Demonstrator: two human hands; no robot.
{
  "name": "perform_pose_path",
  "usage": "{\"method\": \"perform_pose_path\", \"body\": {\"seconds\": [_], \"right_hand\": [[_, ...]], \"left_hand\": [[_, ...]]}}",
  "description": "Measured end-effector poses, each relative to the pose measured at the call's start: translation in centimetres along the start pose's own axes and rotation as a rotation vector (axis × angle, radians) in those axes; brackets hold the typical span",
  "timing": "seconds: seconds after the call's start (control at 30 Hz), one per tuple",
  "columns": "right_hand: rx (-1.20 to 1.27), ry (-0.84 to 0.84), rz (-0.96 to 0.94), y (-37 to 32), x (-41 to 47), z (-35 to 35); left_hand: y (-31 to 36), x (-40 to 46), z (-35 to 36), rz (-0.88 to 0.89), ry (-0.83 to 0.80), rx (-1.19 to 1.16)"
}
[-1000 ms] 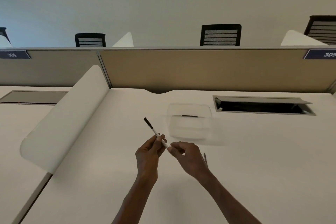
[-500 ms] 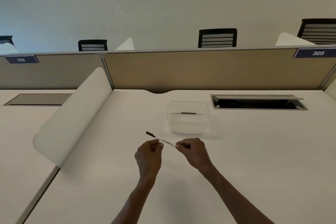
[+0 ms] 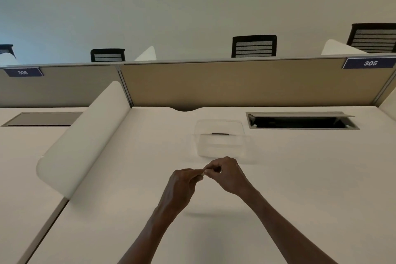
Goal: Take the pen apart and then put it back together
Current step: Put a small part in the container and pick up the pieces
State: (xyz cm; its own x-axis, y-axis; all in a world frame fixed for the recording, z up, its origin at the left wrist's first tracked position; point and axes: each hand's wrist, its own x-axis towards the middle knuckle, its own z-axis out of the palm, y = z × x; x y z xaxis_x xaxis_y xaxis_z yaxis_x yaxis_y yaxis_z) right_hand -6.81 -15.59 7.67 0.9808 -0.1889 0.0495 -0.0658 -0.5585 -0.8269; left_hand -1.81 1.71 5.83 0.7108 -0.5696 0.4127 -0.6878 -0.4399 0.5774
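Two bare forearms rising from the lower edge of the head view, one from the bottom centre, the other from the bottom right. No sleeve, cuff, watch, bracelet or glove visible anywhere along either arm. Left hand bare, knuckles and tendons faintly ridged across its back. Right hand likewise bare, no ring to be made out on any finger in view. Wrists slim and unmarked. Fingernails too small and blurred to describe. Upper arms, shoulders and clothing out of frame. Soft, even light on both arms, with darker shading along their undersides.
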Motion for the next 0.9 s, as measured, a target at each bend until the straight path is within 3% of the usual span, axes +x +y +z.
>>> {"method": "perform_pose_path", "body": {"seconds": [0.13,0.27,0.43,0.9], "right_hand": [[0.111,0.005,0.041,0.5,0.3,-0.5],[0.239,0.161,0.17,2.0,1.2,-2.0],[0.011,0.277,0.345,6.1,1.9,-4.7],[-0.389,0.125,0.508,10.8,2.3,-0.7]], "left_hand": [[-0.5,-0.3,0.8,-0.038,0.047,-0.055],[-1.2,-0.8,1.4,-0.119,0.071,-0.098],[-1.9,-1.5,1.8,-0.215,0.061,-0.15],[-1.9,-1.2,2.2,-0.333,0.048,-0.311]]}}
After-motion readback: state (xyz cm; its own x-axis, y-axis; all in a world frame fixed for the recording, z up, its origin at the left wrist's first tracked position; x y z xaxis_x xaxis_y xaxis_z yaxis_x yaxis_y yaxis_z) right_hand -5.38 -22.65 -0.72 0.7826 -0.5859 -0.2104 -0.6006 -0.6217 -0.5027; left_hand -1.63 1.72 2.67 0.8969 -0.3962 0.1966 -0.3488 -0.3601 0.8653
